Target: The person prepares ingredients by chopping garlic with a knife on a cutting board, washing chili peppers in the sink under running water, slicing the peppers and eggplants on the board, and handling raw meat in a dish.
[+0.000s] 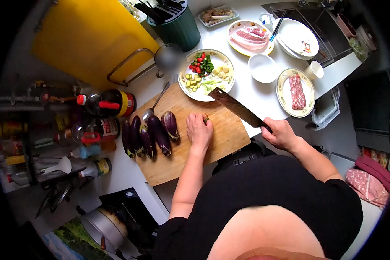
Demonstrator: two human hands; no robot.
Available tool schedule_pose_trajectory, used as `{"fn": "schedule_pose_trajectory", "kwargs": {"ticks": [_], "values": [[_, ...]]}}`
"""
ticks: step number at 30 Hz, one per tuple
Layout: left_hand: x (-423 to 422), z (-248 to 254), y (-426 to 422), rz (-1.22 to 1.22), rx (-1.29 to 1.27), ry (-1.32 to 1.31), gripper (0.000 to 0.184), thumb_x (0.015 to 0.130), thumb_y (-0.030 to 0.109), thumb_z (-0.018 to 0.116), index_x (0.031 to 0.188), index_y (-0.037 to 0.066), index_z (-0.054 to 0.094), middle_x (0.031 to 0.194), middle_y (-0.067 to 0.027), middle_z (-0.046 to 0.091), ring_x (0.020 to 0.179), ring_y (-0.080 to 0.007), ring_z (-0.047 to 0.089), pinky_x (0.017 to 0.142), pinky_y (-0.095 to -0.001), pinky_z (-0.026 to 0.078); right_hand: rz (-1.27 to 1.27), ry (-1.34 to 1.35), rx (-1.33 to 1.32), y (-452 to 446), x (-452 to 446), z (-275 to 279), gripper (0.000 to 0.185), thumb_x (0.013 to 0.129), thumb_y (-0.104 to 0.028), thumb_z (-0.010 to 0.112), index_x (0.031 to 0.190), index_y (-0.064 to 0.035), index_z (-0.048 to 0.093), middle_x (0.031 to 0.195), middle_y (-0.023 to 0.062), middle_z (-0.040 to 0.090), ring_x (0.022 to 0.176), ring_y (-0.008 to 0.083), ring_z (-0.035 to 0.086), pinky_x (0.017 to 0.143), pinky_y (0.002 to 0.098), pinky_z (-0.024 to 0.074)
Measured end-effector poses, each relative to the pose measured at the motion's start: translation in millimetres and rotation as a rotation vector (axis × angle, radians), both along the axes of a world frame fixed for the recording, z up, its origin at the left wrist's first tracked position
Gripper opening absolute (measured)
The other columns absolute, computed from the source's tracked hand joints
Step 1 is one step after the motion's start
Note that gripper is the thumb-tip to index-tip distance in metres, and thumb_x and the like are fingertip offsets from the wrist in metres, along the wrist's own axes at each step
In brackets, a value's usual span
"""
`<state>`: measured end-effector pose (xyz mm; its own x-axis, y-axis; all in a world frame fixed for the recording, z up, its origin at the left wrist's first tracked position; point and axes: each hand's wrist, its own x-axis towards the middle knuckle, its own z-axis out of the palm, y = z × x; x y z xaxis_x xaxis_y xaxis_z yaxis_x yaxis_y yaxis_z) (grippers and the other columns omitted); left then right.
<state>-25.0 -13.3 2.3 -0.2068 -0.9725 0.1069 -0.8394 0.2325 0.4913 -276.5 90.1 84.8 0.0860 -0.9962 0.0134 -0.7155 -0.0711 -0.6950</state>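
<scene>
My right hand (278, 132) grips the handle of a dark-bladed cleaver (238, 108). Its blade points up and left, over the right side of the wooden cutting board (223, 138), with the far end close to the plate's rim. On the board my left hand (199, 130) is closed, fingers curled; a small brownish-green tip shows beside them, the rest is hidden. Left of that hand several purple eggplants (159, 134) lie side by side. A metal spoon (156, 102) rests behind them. Beyond the board stands a plate (183, 89) of chopped red and green peppers, garlic and sliced vegetables.
At the back right are a plate of raw meat (251, 37), a white bowl (263, 68), stacked plates (295, 37) with chopsticks, a plate of minced meat (297, 92) and a paper cup (314, 70). Bottles (112, 104) and a green knife block (177, 30) stand left; a pot (102, 227) below.
</scene>
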Motion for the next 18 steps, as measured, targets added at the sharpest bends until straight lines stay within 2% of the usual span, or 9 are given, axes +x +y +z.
{"fn": "schedule_pose_trajectory", "kwargs": {"ticks": [6,12,13,16,18], "values": [[-17.1,29.9,-30.7,-0.045,-0.169,0.086,0.017,0.069,0.011,0.067,0.081,0.006,0.056,0.093,-0.0140,0.049,0.094,-0.0323,0.048,0.081,-0.0413,0.042,-0.134,-0.028,-0.008,14.2,-12.9,-0.2,0.016,0.082,-0.014,0.058,0.076,-0.0027,0.049,0.058,0.0198,0.051,0.054,0.0384,0.054,0.049,0.0421,0.0431],[-46.7,29.5,-147.8,-0.112,-0.334,0.031,0.019,0.074,0.020,0.066,0.082,0.005,0.057,0.097,-0.0130,0.052,0.096,-0.0306,0.051,0.084,-0.0401,0.043,-0.213,-0.101,-0.008,15.9,-18.0,-3.9,0.017,0.083,-0.015,0.057,0.075,-0.0030,0.048,0.055,0.0194,0.050,0.053,0.0381,0.054,0.049,0.0428,0.0429],[-50.7,36.0,-156.2,-0.094,-0.221,-0.015,0.023,0.074,0.024,0.069,0.086,0.006,0.060,0.100,-0.0127,0.054,0.099,-0.0301,0.051,0.085,-0.0405,0.043,-0.219,-0.099,0.000,15.6,-17.3,-6.3,0.017,0.083,-0.016,0.057,0.076,-0.0030,0.048,0.055,0.0195,0.050,0.053,0.0382,0.055,0.049,0.0430,0.0429],[-49.1,34.9,-172.5,-0.120,-0.185,-0.054,0.024,0.072,0.022,0.072,0.088,0.008,0.062,0.102,-0.0108,0.054,0.102,-0.0300,0.051,0.084,-0.0413,0.046,-0.209,-0.083,0.015,14.0,-16.5,-6.8,0.017,0.083,-0.016,0.057,0.076,-0.0032,0.048,0.056,0.0196,0.050,0.053,0.0381,0.055,0.049,0.0430,0.0428],[-37.5,37.7,-172.7,-0.140,-0.241,0.006,0.019,0.074,0.022,0.070,0.088,0.009,0.064,0.097,-0.0093,0.058,0.095,-0.0277,0.055,0.081,-0.0394,0.047,-0.184,-0.075,0.028,12.8,-17.2,-6.3,0.017,0.083,-0.016,0.058,0.076,-0.0034,0.048,0.056,0.0197,0.050,0.054,0.0381,0.055,0.049,0.0429,0.0428]]}}
